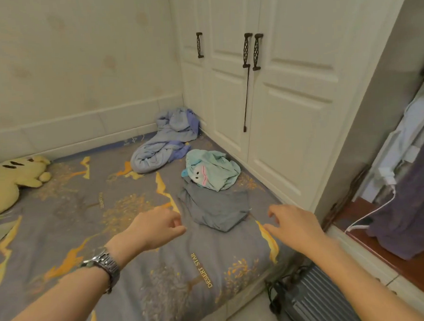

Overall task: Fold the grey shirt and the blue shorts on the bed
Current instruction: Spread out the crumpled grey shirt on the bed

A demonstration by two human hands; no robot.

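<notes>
A crumpled grey shirt [214,206] lies on the bed [137,250] near its right edge. Just beyond it, partly on top, sits a rumpled pale blue-green garment [212,171] with a cartoon face print; whether it is the blue shorts I cannot tell. My left hand [155,228], with a metal watch on the wrist, hovers left of the shirt, fingers loosely curled and holding nothing. My right hand [295,223] hovers to the shirt's right, fingers spread, also holding nothing. Neither hand touches the cloth.
A bunched light-blue blanket [166,143] lies in the far corner. A yellow plush toy [13,180] rests at the left. White wardrobe doors [276,95] line the bed's right side. A dark suitcase [311,300] stands on the floor by the bed's near corner.
</notes>
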